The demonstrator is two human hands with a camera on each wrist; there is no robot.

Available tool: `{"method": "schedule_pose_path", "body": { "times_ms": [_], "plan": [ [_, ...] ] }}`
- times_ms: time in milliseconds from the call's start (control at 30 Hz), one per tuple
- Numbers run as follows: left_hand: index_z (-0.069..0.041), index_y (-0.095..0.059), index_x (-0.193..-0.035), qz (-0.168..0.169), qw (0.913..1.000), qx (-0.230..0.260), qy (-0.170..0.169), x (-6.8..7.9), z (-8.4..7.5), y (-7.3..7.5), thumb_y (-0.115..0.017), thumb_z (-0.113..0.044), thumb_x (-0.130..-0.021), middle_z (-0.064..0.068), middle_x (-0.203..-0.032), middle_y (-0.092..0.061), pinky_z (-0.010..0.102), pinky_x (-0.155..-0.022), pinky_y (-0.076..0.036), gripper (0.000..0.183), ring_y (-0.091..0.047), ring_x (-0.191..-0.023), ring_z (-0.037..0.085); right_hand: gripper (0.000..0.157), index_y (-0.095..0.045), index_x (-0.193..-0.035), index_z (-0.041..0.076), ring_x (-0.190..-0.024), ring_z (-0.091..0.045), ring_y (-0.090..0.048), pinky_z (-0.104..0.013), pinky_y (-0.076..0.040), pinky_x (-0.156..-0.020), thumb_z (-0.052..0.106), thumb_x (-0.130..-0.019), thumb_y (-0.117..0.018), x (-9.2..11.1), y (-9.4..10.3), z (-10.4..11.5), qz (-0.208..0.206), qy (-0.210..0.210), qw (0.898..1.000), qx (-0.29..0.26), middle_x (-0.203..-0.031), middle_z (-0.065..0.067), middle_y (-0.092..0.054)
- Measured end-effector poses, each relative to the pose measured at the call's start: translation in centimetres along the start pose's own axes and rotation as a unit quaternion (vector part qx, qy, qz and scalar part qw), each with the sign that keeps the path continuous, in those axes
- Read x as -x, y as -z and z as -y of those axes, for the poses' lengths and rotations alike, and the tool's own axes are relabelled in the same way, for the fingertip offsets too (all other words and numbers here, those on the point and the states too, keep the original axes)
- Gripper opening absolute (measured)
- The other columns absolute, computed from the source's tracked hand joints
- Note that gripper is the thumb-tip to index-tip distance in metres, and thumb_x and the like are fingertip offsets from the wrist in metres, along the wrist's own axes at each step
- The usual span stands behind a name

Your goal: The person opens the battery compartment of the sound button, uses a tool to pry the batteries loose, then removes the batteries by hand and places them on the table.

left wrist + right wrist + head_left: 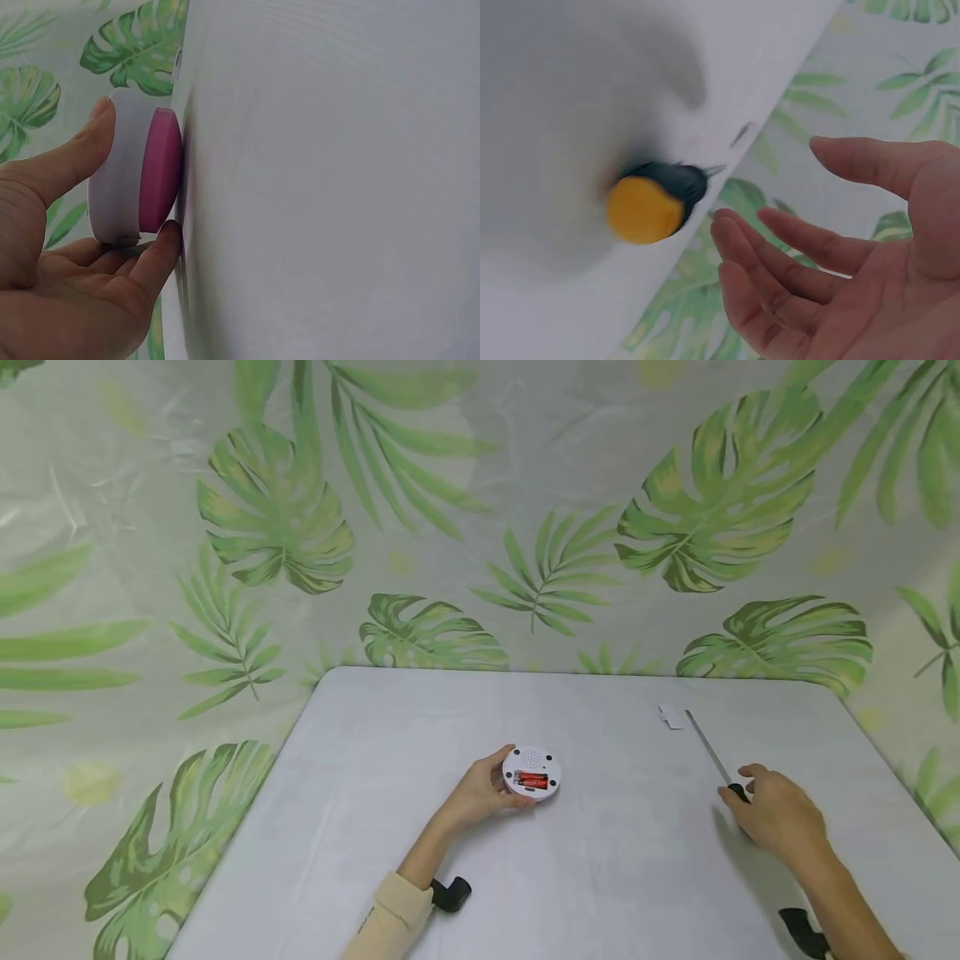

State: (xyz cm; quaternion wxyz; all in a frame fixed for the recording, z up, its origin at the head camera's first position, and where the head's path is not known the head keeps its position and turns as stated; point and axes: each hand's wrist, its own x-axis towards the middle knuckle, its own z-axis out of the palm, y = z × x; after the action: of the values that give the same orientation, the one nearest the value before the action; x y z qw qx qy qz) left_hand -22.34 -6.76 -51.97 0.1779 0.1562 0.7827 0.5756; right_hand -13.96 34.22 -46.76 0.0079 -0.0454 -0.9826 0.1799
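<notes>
My left hand (pixel 474 793) holds a round white-and-pink device (pixel 532 758) between thumb and fingers, just above or against the table. Its white underside faces up, with speaker holes, dark round spots near the rim and red batteries (pixel 532 781) in an uncovered compartment. In the left wrist view, the device's pink side (pixel 159 172) faces the tabletop. Over at the right, my right hand (pixel 783 814) is near a screwdriver with a black-and-yellow handle (pixel 645 210). The right wrist view shows that hand's fingers loosely spread and apart from the handle.
A small white piece (pixel 671 717) lies by the screwdriver's tip. Both things rest on a white-covered table (pixel 600 877). Behind it hangs a leaf-patterned sheet (pixel 540 568). A black wrist mount (pixel 452 895) sticks out beside the left sleeve.
</notes>
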Motion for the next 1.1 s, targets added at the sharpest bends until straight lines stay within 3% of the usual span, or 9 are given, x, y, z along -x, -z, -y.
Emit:
{"method": "schedule_pose_path", "body": {
  "times_ms": [167,367,567,733,967,1100],
  "plan": [
    [0.001,-0.03,-0.161,0.003,1.0,-0.001,-0.004,0.1,0.1,0.1,-0.09,-0.011,-0.08,0.016,-0.168,-0.034,0.038,-0.12,-0.042,0.101,-0.031,-0.157,0.03,0.055,-0.055,-0.128,-0.019,-0.098,-0.055,-0.065,-0.058,-0.056,-0.069,0.027,-0.099,-0.065,-0.1,0.0,1.6,-0.016,0.021,1.0,-0.009,-0.111,-0.039,-0.067],
    [-0.002,-0.034,-0.16,0.003,0.9998,0.01,-0.015,0.1,0.0,0.0,-0.09,-0.011,-0.08,0.013,-0.165,-0.041,0.037,-0.121,-0.041,0.098,-0.036,-0.155,0.027,0.047,-0.06,-0.125,-0.015,-0.098,-0.051,-0.066,-0.056,-0.056,-0.07,0.022,-0.097,-0.066,-0.6,-0.7,3.4,-0.012,0.036,0.999,-0.024,-0.111,-0.035,-0.068],
    [-0.002,-0.043,-0.155,0.011,0.9992,0.002,-0.039,-0.1,-0.1,-0.2,-0.09,-0.007,-0.078,0.012,-0.156,-0.052,0.035,-0.119,-0.044,0.091,-0.048,-0.148,0.027,0.04,-0.065,-0.124,-0.01,-0.098,-0.044,-0.068,-0.053,-0.058,-0.072,0.018,-0.097,-0.068,-0.9,-2.2,6.5,0.001,0.067,0.997,-0.039,-0.109,-0.028,-0.07],
    [0.002,-0.044,-0.154,0.012,0.9988,-0.004,-0.046,0.0,-0.4,-0.4,-0.09,-0.005,-0.078,0.017,-0.155,-0.053,0.038,-0.12,-0.043,0.089,-0.051,-0.145,0.031,0.031,-0.07,-0.12,-0.004,-0.094,-0.036,-0.07,-0.05,-0.058,-0.075,0.015,-0.095,-0.071,-1.2,-3.6,9.6,-0.009,0.114,0.99,-0.079,-0.105,-0.019,-0.072],
    [0.003,-0.044,-0.153,0.003,0.9987,-0.023,-0.046,0.0,-0.2,-0.6,-0.091,-0.009,-0.078,0.02,-0.156,-0.051,0.042,-0.121,-0.042,0.089,-0.049,-0.146,0.033,0.019,-0.077,-0.109,0.004,-0.081,-0.018,-0.065,-0.025,-0.049,-0.065,0.011,-0.091,-0.077,-1.7,-5.4,14.0,-0.014,0.165,0.974,-0.153,-0.094,-0.006,-0.072],
    [0.005,-0.044,-0.153,0.0,0.9981,-0.033,-0.051,-0.1,0.0,-0.9,-0.091,-0.01,-0.079,0.022,-0.156,-0.05,0.042,-0.12,-0.043,0.09,-0.049,-0.146,0.034,0.014,-0.078,-0.104,0.007,-0.076,-0.011,-0.058,-0.02,-0.044,-0.06,0.013,-0.091,-0.078,-2.2,-6.5,15.6,0.002,0.181,0.968,-0.174,-0.09,-0.002,-0.07]
  ]
}}
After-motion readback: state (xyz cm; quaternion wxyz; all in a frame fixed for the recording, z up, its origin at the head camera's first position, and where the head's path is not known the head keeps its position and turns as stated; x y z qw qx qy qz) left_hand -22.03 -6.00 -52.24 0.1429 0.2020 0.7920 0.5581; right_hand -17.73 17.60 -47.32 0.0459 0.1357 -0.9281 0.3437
